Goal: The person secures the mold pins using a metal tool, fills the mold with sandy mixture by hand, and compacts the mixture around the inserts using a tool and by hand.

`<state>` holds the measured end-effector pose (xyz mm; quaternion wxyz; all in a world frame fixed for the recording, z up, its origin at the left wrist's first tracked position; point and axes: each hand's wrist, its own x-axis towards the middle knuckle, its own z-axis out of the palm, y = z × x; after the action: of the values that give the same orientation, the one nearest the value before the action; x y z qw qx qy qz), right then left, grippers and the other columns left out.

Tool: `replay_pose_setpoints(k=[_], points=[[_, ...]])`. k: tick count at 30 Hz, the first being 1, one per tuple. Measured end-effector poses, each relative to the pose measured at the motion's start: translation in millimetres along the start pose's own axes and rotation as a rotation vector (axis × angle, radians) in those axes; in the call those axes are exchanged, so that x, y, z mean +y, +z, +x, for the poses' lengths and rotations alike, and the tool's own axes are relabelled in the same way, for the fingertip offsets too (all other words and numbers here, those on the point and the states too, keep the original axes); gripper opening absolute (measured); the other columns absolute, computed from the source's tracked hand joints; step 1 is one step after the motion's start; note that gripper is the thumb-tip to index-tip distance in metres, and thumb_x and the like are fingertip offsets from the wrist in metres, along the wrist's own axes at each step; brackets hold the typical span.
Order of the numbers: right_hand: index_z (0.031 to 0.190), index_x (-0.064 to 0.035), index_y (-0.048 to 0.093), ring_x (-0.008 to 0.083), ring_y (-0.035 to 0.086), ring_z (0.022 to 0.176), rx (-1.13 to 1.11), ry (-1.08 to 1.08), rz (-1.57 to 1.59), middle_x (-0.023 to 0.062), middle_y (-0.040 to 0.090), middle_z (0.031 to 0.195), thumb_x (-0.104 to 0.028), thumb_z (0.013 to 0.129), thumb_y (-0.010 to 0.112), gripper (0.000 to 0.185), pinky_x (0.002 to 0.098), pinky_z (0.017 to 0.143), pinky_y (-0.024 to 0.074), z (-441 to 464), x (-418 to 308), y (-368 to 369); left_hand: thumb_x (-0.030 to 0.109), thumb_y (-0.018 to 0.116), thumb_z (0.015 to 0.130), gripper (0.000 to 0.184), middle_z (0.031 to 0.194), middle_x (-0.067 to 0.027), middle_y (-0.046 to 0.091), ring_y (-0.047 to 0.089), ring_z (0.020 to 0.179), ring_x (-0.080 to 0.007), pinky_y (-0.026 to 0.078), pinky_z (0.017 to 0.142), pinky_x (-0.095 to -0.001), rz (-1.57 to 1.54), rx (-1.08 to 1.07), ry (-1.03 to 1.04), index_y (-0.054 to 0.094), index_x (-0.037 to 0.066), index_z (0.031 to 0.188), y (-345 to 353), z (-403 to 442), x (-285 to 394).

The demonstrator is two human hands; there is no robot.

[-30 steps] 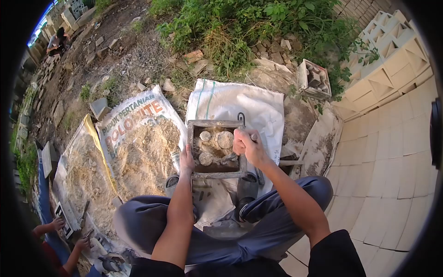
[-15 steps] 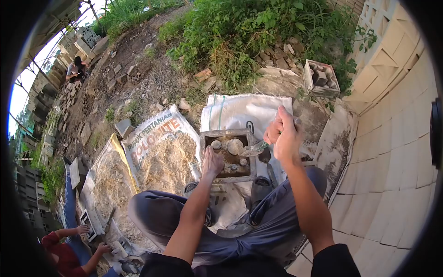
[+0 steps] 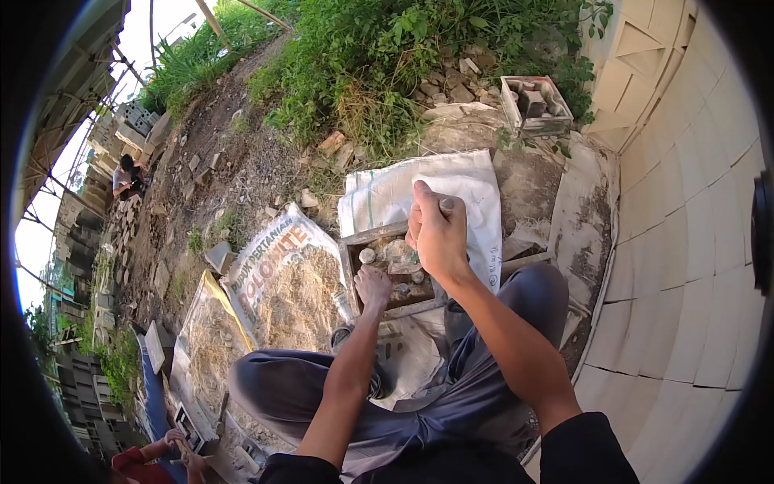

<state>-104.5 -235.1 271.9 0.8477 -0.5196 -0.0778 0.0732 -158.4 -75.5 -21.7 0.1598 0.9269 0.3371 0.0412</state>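
Observation:
A rectangular wooden mould (image 3: 379,233) lies in front of my crossed legs, with round pegs standing inside, among them a pale peg (image 3: 368,256). My left hand (image 3: 373,288) rests at the mould's left side, fingers laid loosely over its edge and partly hidden. In a closed fist above the mould's right part, my right hand (image 3: 439,234) grips a trowel (image 3: 446,206); its handle end sticks up past the thumb. Most of the trowel's blade is hidden behind the hand, low over the mould's inside.
A printed sack (image 3: 282,250) with pale powder lies to the left, and a white sack (image 3: 476,185) beyond the mould. A second mould (image 3: 536,121) stands at the back right beside stacked pale panels (image 3: 669,242). A co-worker's hands (image 3: 184,448) work at lower left; another person (image 3: 127,179) sits far off.
My right hand has moved left with the trowel, from the mould's right edge to over its inside. My left hand stays at the mould's left side. The camera view has shifted.

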Motion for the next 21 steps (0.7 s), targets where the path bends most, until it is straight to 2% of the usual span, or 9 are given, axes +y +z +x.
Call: replay_pose_setpoints(k=[1,3,4,5,7,12,15,19,21], points=[[0.052,-0.0138,0.028,0.0081,0.020,0.037,-0.005,-0.023,0.003,-0.0047,0.027,0.045,-0.029,0.097,0.049,0.051,0.0279,0.037,0.0194,1.8,0.5,-1.8,0.026,0.065,0.080,0.052,0.105,-0.0226,0.058,0.051,0.107,-0.0368,0.040,0.094,-0.0467,-0.001,-0.004,-0.001,0.045,-0.003,0.117,4.6,-7.5,1.9],[0.052,-0.0136,0.028,0.0079,0.020,0.037,0.009,-0.066,-0.033,-0.0046,0.027,0.045,-0.029,0.097,0.049,0.052,0.0278,0.037,0.0191,6.4,1.9,-7.1,0.020,0.063,0.078,0.041,0.106,-0.0197,0.059,0.051,0.108,-0.0348,0.038,0.096,-0.0465,0.026,0.114,0.187,0.052,-0.001,0.111,9.1,-20.5,6.0],[0.052,-0.0135,0.028,0.0078,0.020,0.038,0.023,-0.108,-0.064,-0.0045,0.027,0.045,-0.029,0.097,0.048,0.052,0.0276,0.037,0.0187,7.1,3.4,-9.1,0.015,0.060,0.077,0.030,0.104,-0.0181,0.061,0.052,0.108,-0.0330,0.036,0.097,-0.0468,0.049,0.062,0.230,0.059,0.001,0.104,8.7,-22.0,8.0],[0.052,-0.0135,0.028,0.0078,0.020,0.038,0.029,-0.103,-0.063,-0.0045,0.027,0.045,-0.029,0.097,0.048,0.052,0.0276,0.037,0.0187,7.8,5.2,-10.1,0.015,0.060,0.077,0.030,0.104,-0.0181,0.061,0.052,0.108,-0.0330,0.036,0.097,-0.0468,0.053,0.055,0.232,0.059,0.001,0.104,7.2,-20.8,8.8],[0.051,-0.0135,0.028,0.0076,0.020,0.038,0.055,-0.134,-0.126,-0.0044,0.026,0.044,-0.028,0.097,0.049,0.052,0.0272,0.038,0.0180,8.6,3.0,-10.9,0.015,0.057,0.076,0.030,0.099,-0.0196,0.064,0.056,0.104,-0.0334,0.035,0.097,-0.0482,0.075,-0.157,0.210,0.062,0.003,0.103,-1.1,-15.8,13.6],[0.051,-0.0133,0.028,0.0084,0.021,0.039,0.079,-0.093,-0.052,-0.0037,0.026,0.044,-0.028,0.095,0.050,0.052,0.0278,0.038,0.0192,9.6,-1.3,-8.1,0.034,0.038,0.089,0.044,0.100,-0.0240,0.067,0.059,0.104,-0.0373,0.021,0.109,-0.0575,0.052,-0.480,0.155,0.066,0.004,0.106,-13.1,-11.2,41.1],[0.050,-0.0137,0.026,0.0091,0.020,0.039,0.137,-0.077,-0.060,-0.0033,0.026,0.044,-0.029,0.096,0.050,0.053,0.0284,0.038,0.0192,13.0,3.0,-5.3,0.033,0.040,0.090,0.041,0.100,-0.0221,0.067,0.059,0.105,-0.0370,0.022,0.107,-0.0597,0.075,-0.323,0.248,0.066,0.005,0.105,-9.7,-31.6,51.0],[0.050,-0.0140,0.026,0.0095,0.020,0.038,0.115,-0.052,-0.113,-0.0030,0.026,0.044,-0.030,0.096,0.049,0.054,0.0290,0.039,0.0198,9.1,2.4,-7.1,0.030,0.044,0.089,0.033,0.098,-0.0226,0.067,0.058,0.097,-0.0384,0.031,0.099,-0.0561,-0.160,-0.180,0.294,0.065,0.008,0.101,2.1,-44.0,57.0],[0.053,-0.0048,0.039,0.0080,0.032,0.045,0.095,-0.021,-0.171,-0.0021,0.037,0.047,-0.029,0.097,0.048,0.051,0.0317,0.044,0.0253,10.2,2.9,-9.8,0.030,0.046,0.089,0.032,0.097,-0.0226,0.066,0.058,0.097,-0.0382,0.034,0.096,-0.0538,-0.172,-0.210,0.337,0.064,0.007,0.102,12.0,-31.6,58.1]])
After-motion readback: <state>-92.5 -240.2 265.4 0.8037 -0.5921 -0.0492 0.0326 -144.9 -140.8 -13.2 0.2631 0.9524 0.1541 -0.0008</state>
